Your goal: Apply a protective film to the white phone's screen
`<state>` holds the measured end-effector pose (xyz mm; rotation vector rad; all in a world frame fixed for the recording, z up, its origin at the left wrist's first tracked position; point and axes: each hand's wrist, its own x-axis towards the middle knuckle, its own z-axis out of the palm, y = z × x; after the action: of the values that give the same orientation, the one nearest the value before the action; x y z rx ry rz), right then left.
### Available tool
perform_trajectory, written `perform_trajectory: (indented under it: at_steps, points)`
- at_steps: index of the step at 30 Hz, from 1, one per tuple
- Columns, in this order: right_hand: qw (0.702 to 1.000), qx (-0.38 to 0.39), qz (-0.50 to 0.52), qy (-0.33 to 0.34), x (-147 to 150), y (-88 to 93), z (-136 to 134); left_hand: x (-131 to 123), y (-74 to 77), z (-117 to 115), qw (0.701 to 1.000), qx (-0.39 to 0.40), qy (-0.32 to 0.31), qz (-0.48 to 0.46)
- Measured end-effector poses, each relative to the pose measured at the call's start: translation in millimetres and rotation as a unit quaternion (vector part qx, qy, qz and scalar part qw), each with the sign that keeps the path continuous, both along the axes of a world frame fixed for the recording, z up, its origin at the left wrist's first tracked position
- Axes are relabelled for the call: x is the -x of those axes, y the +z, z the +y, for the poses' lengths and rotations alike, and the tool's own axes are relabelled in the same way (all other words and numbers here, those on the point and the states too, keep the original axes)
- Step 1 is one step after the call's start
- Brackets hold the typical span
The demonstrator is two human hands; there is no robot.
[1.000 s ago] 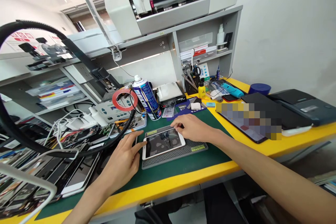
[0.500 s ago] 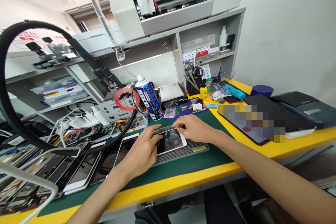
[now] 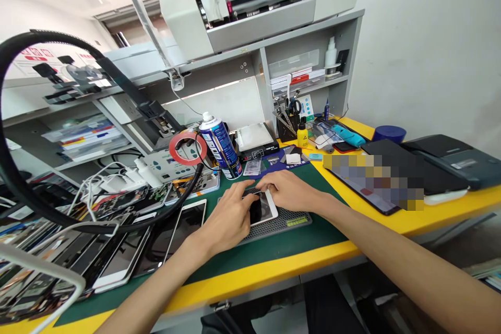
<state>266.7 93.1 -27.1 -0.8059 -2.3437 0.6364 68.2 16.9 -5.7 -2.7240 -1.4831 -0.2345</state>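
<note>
A white-framed phone [image 3: 261, 211] with a dark screen lies on a grey perforated mat [image 3: 291, 217], which rests on the green work surface. My left hand [image 3: 231, 214] lies across the left part of the phone, hiding it. Its index finger is stretched out along the far edge and its thumb is apart, over the screen. My right hand [image 3: 287, 188] is at the phone's far right corner, fingers curled and pressed together in a pinch. Whatever is between those fingertips is hidden. Left of my left hand lies another white-edged phone [image 3: 188, 224].
Phones and parts [image 3: 70, 261] crowd the left side, beneath a black flexible hose [image 3: 8, 156]. A blue spray can [image 3: 221, 146] and red tape roll [image 3: 175, 148] stand behind my hands. At right are a yellow bottle [image 3: 302, 136] and a large dark-framed panel [image 3: 344, 188].
My left hand has slid to the right along the phone, covering more of its screen. My right hand stays at nearly the same corner. The view has shifted slightly.
</note>
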Motion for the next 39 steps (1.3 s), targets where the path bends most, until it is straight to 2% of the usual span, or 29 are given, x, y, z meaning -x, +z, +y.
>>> perform_trajectory:
  at_steps: [6, 10, 19, 30, 37, 39]
  points:
    - [1.0, 0.007, 0.001, 0.011, -1, 3.0, -1, -9, -0.7, 4, 1.0, 0.012, -0.018, -0.01]
    - [1.0, 0.017, 0.001, 0.013, -1, 2.7, -1, -6, -0.5, 6, 0.999, 0.01, -0.028, -0.024]
    - [1.0, 0.029, -0.006, 0.004, -2, 2.0, 0, 8, 1.9, 11, 0.999, 0.001, 0.007, -0.04]
    - [0.999, 0.028, -0.018, 0.011, -4, 8.4, -3, 55, -16.0, 21, 0.999, 0.004, 0.03, -0.033]
    - [0.998, 0.06, -0.009, 0.011, -3, 8.5, -1, 80, -19.3, 9, 0.998, 0.004, 0.047, -0.039]
    - [0.998, 0.064, -0.01, 0.013, -3, 9.0, -1, 90, -22.2, 6, 0.999, -0.006, 0.035, -0.03]
